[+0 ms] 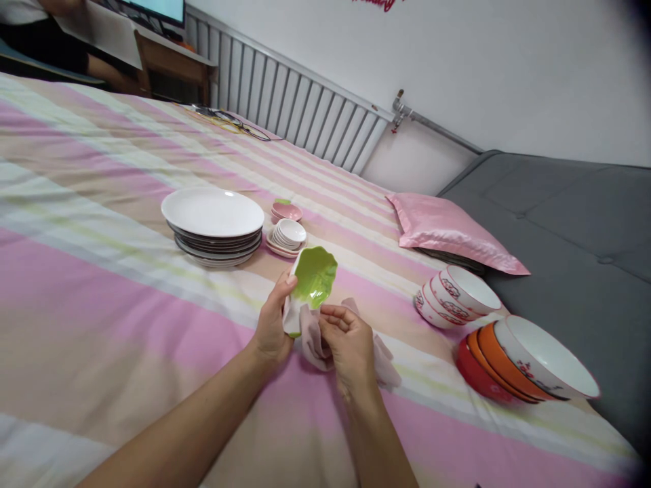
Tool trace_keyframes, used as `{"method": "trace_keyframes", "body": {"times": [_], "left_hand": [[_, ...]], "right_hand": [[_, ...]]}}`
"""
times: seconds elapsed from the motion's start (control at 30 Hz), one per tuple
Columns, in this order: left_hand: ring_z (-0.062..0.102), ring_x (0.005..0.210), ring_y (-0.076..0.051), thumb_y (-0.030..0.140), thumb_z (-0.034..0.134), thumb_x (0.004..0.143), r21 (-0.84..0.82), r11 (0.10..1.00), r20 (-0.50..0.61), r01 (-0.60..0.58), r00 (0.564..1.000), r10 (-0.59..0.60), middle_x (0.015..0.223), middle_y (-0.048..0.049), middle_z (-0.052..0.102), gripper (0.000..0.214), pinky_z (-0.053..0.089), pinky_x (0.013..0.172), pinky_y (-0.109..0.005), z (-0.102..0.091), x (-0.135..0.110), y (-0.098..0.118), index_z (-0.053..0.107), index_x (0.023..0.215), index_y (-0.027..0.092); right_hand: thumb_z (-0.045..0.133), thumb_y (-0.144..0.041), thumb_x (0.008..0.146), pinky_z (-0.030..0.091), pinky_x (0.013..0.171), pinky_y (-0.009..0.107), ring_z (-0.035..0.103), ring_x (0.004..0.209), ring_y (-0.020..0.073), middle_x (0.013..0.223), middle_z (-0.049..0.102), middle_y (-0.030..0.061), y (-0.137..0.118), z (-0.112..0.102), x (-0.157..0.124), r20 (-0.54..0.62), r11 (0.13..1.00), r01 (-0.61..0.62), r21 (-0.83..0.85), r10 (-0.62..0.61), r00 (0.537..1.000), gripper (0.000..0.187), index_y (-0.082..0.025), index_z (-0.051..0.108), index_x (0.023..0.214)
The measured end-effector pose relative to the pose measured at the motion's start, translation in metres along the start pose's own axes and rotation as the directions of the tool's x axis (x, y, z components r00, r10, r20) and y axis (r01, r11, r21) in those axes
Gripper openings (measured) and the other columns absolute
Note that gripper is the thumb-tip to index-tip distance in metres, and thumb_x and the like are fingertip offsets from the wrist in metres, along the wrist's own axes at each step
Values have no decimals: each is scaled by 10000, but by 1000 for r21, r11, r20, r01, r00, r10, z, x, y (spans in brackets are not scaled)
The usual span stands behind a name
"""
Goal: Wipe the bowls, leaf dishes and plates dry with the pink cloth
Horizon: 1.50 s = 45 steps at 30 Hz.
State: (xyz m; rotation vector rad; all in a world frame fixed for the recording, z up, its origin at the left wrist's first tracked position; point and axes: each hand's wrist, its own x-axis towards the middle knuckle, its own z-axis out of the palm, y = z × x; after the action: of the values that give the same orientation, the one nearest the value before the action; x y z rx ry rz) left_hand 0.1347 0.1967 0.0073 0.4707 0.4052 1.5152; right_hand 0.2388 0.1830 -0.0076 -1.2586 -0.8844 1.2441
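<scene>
My left hand (274,324) grips the left side of a green and white cabbage-shaped dish (316,272), its thumb on the rim. The dish is tilted up, its glossy green inside turned toward me. In my right hand (350,342) is a pinkish-grey cloth (316,344), pinched against the lower edge of the dish. Part of the cloth hangs out beyond the right hand. Just past the dish, several small white bowls (291,232) are stacked on shallow dishes, with small pink dishes (286,211) behind them.
A stack of plates (213,211) stands left on the striped bedspread (127,285). To the right are stacked patterned bowls (450,298) and larger orange, red and white bowls (513,366). A pink pillow (452,227) leans by the grey headboard (564,210). A person's arm (109,73) shows far left.
</scene>
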Motion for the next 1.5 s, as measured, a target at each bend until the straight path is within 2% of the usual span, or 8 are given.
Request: {"method": "trace_keyframes", "body": {"times": [0.17,0.3,0.43,0.57,0.73,1.03,1.3,1.5], "left_hand": [[635,882,-210,310,567,794,42,999,45,2,999,-4,944,-38,678,402,474,786,-304,-1,-2,-2,565,1176,186],[625,909,-204,304,550,808,59,998,62,-34,998,30,968,-24,674,388,462,807,-297,-2,-3,-5,569,1182,201],[620,924,-192,292,542,816,84,993,56,-87,995,82,978,-13,677,376,446,834,-284,-3,-3,-6,577,1182,215],[617,941,-190,291,543,821,109,989,54,-97,994,92,984,-11,677,386,440,851,-281,-2,-3,-6,568,1201,228],[617,950,-209,309,543,821,144,986,84,-89,993,77,1001,-28,673,420,452,845,-302,0,-5,-4,544,1233,229],[554,1082,-248,327,638,756,267,959,154,-93,987,52,1179,-49,617,443,415,894,-291,-2,-7,-3,578,1181,217],[584,1046,-242,314,614,773,199,977,124,-76,991,52,1136,-53,640,420,422,902,-310,1,-7,-3,577,1179,215],[582,1055,-242,304,600,783,187,978,128,-88,990,65,1139,-57,638,405,431,895,-307,1,-7,-3,582,1177,210]], "right_hand": [[796,-349,541,386,397,172,510,445,68,636,626,-27,-1,-1,2,-39,1000,22,14,-21,999,385,-171,555,784],[762,-387,589,308,373,156,401,382,43,529,552,-74,3,3,0,32,1000,-9,-23,9,999,387,-191,482,771],[701,-390,646,277,385,163,367,385,42,467,482,-76,2,7,-5,122,980,59,-191,-36,992,310,-181,473,647],[645,-369,697,308,410,186,424,417,70,488,520,-41,0,6,-7,116,933,153,-325,-121,986,233,-162,555,641],[666,-358,687,361,449,207,488,471,99,559,592,0,5,4,-6,46,946,154,-284,-147,988,215,-145,639,685],[691,-386,685,348,451,199,445,456,77,526,551,-19,4,5,-8,27,980,129,-149,-126,992,263,-143,609,629],[686,-383,683,342,435,194,472,448,85,548,596,-9,10,2,-3,141,976,93,-199,-65,988,251,-142,616,680],[675,-387,690,309,419,191,427,429,70,525,572,-15,12,2,-4,118,976,84,-200,-61,991,259,-130,640,700]]}}
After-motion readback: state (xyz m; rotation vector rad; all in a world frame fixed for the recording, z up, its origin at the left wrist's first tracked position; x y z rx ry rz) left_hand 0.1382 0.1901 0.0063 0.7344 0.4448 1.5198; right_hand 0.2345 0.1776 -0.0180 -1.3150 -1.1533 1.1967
